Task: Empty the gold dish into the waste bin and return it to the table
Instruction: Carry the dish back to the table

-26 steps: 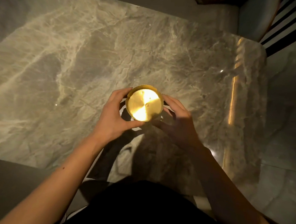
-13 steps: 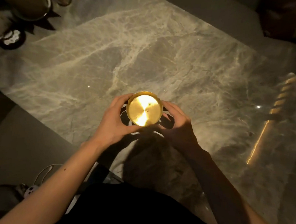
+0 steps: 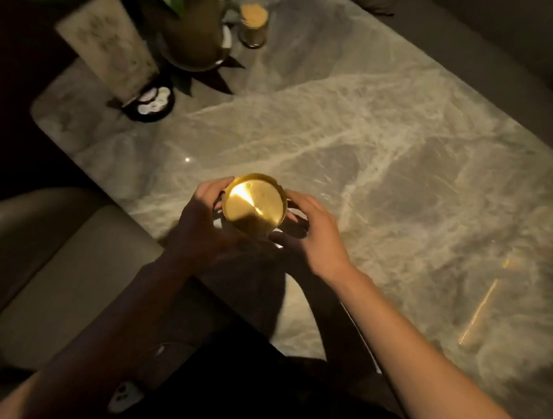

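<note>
Gold dish [image 3: 253, 204], inside bare and shiny, clasped between both hands [image 3: 202, 217] above marble table [image 3: 386, 158].

Marble table [image 3: 355, 143] — potted plant [image 3: 195, 36], jar [image 3: 253, 27], card [image 3: 108, 42].

I'm looking at a dim lounge or restaurant booth — a marble table [image 3: 386, 158], padded seat [image 3: 58, 269], potted plant [image 3: 189, 30] and upright card [image 3: 108, 42].
</note>
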The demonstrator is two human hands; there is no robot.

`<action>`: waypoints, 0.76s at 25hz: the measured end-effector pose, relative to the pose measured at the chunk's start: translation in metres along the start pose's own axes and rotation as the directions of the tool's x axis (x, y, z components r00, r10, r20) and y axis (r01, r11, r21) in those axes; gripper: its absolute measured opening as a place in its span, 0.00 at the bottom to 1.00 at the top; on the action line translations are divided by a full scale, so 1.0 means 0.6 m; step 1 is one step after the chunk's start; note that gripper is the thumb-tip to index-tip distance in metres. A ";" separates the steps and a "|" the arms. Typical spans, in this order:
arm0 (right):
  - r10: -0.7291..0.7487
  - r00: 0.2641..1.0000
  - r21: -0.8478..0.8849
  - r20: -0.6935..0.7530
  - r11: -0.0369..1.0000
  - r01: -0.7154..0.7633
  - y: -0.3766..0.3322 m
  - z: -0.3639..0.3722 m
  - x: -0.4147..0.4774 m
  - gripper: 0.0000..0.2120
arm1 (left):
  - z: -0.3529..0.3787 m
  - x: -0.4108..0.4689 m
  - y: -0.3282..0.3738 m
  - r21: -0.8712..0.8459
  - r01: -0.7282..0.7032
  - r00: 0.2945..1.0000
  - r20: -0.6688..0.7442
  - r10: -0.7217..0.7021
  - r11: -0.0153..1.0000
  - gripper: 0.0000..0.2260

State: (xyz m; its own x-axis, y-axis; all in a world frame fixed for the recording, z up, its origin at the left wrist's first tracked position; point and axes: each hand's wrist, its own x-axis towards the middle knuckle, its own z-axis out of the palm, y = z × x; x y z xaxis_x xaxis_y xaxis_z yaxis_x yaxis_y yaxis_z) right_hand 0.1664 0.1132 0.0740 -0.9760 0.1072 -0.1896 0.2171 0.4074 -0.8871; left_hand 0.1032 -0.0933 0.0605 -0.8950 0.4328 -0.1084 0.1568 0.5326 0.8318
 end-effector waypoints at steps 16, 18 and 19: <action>0.175 0.955 0.022 0.240 0.982 -0.186 -0.159 0.327 0.313 0.24 | -0.234 0.079 -0.285 -0.093 0.259 0.894 -0.354 -0.275 0.961 0.44; 0.185 0.950 0.015 0.252 0.981 -0.195 -0.166 0.352 0.344 0.23 | -0.246 0.094 -0.307 -0.164 0.298 0.864 -0.372 -0.339 0.940 0.45; 0.194 0.949 0.006 0.249 0.979 -0.202 -0.168 0.361 0.358 0.23 | -0.249 0.101 -0.315 -0.201 0.301 0.854 -0.379 -0.358 0.932 0.46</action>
State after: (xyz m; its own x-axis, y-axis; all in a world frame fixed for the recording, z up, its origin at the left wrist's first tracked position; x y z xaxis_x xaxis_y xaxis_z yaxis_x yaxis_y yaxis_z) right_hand -0.0691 -0.1016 0.0316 -0.8883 -0.0451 -0.4570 0.4097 0.3718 -0.8330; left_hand -0.0428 -0.2763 -0.0221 -0.9782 -0.0963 -0.1839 -0.2075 0.4804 0.8521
